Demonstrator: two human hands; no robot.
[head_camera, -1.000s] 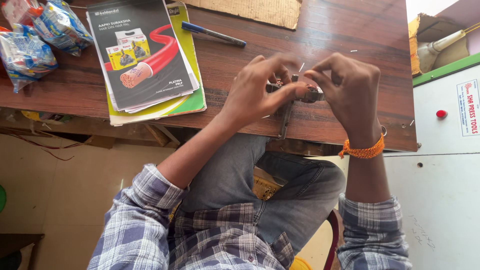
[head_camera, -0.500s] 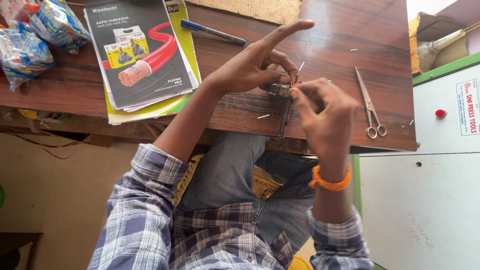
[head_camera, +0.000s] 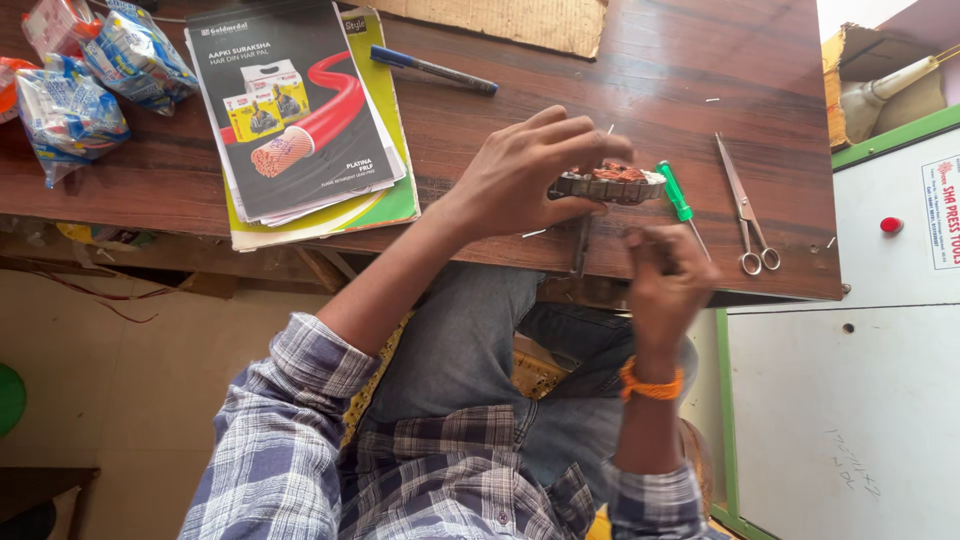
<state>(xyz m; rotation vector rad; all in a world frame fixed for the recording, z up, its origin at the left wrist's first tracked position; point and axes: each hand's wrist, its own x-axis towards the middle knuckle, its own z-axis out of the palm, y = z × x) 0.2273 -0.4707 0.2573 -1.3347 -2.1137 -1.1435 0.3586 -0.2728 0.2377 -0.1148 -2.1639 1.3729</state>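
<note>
A flat grey metal part with coppery windings on top sits at the wooden table's near edge, pinched between the left hand's thumb and fingers; the blurred right hand hangs just below it, fingers curled together, beside a green-handled screwdriver and scissors

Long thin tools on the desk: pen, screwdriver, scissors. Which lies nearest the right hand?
The green-handled screwdriver, just above the right hand. The scissors lie further right; the blue pen lies far up the desk.
</note>
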